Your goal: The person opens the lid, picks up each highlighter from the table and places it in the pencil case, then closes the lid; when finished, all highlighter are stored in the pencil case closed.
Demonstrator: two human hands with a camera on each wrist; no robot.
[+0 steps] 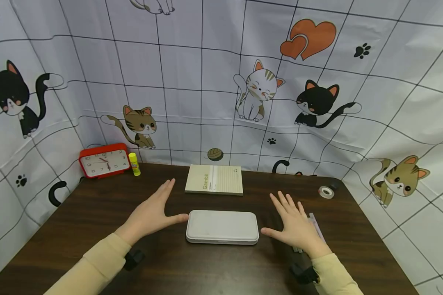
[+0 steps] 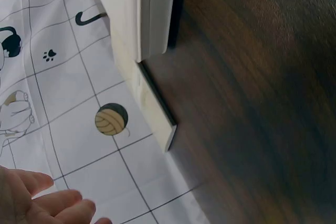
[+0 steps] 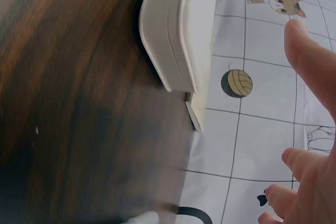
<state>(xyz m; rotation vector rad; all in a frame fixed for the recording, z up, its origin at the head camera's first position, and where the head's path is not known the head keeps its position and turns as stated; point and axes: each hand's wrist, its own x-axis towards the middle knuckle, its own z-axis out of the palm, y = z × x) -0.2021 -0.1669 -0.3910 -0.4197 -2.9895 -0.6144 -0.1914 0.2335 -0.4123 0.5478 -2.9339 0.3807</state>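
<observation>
At the far left of the counter [image 1: 192, 270], a red clock [image 1: 105, 160] stands near the back edge, with a yellow glue stick [image 1: 134, 164] just beside it. Nearer the front comes the left hand [image 1: 151, 215], its fingers straight and its thumb spread wide, gripping nothing. In the head view the thumb tip meets the outline of the white case; the left wrist view shows the hand apart from it.

In the middle, a notebook [image 1: 214, 179] lies flat toward the back. In front of it the white case [image 1: 222, 226] lies flat and closed, its long side running across, between the two hands. It looks stiff and smooth, probably light for its size, though what is inside cannot be told. The glossy shell could slip a little under dry fingers. The short rounded ends look like the best hold, one palm to each, below the lid seam so that the lid does not lift.

The right hand [image 1: 294, 226] hangs beyond the case's right end, fingers spread, holding nothing and apart from it. A pale strip [image 1: 317, 227] shows partly behind that hand, and farther back at the right lies a roll of tape [image 1: 326, 192].
</observation>
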